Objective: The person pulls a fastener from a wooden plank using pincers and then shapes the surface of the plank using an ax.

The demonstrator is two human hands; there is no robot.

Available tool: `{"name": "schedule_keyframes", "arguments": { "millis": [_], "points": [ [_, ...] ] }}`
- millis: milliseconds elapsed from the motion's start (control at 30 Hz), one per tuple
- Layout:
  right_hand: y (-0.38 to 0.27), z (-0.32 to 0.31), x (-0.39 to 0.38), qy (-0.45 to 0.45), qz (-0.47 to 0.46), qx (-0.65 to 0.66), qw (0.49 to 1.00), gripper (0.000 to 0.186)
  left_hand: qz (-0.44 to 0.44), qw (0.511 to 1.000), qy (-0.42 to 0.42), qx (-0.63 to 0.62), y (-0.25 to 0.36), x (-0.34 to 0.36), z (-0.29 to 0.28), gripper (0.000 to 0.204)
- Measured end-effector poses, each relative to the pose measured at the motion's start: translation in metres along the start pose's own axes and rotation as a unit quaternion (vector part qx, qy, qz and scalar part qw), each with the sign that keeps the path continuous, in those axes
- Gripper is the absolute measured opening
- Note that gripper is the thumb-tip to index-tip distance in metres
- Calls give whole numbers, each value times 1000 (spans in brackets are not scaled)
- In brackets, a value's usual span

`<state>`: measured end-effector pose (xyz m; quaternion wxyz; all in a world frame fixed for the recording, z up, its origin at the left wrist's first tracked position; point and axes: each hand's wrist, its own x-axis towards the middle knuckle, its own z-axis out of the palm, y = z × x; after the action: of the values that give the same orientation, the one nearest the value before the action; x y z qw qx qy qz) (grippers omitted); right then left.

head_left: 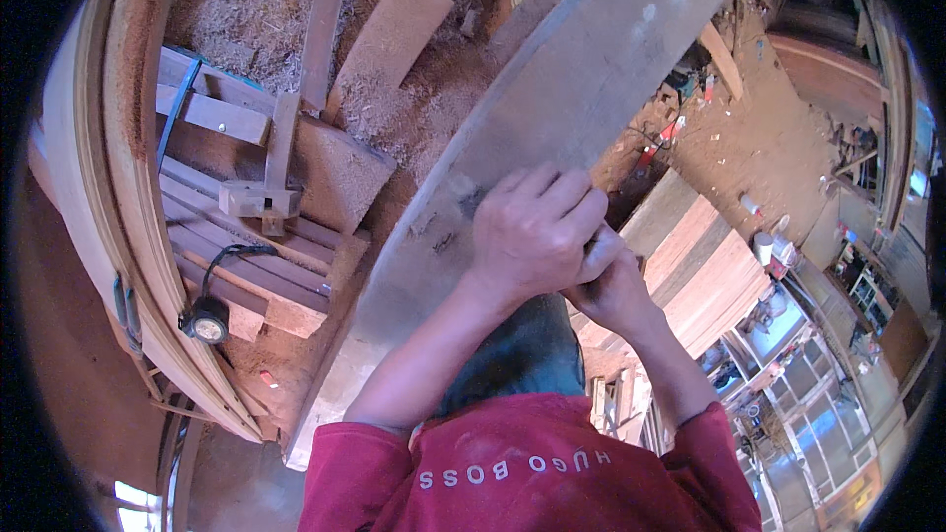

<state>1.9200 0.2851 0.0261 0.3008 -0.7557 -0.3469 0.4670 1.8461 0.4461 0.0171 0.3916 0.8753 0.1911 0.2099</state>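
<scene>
My left hand (537,229) is closed in a fist over the right edge of a long, wide grey board (581,79). Right beside it, and partly behind it, my right hand (613,291) is also closed, its fingers bent in against the left one. Whatever the two hands grip, if anything, is hidden by the knuckles. The board runs diagonally from the lower left to the top, with dark smudges next to my left hand.
Left of the board lie stacked wooden strips (212,199), a wooden block (258,199) and a round lamp-like device (209,321) with a black cord. Long curved planks (110,138) stand at the far left. Sawdust (241,10) covers the ground; more boards (705,271) lie at right.
</scene>
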Motion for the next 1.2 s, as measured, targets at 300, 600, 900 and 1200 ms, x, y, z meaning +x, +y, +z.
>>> {"name": "schedule_keyframes", "arguments": {
  "millis": [300, 600, 900, 1200],
  "points": [
    [-40, 31, -41, 48, 229, 284, 930, 5, -3, 970, -224, -89, 12, 7, 18, 25],
    [-5, 28, -8, 116, -93, -17, 989, 14, 23, 996, -87, 1, 2, 3, 8, 24],
    [-33, 37, -47, 68, 210, 273, 936, 6, -5, 973, -218, -77, 10, 8, 13, 25],
    [-5, 44, -11, 124, -37, 34, 991, 27, 50, 994, -99, -8, -5, 5, 1, 23]
  ]
}}
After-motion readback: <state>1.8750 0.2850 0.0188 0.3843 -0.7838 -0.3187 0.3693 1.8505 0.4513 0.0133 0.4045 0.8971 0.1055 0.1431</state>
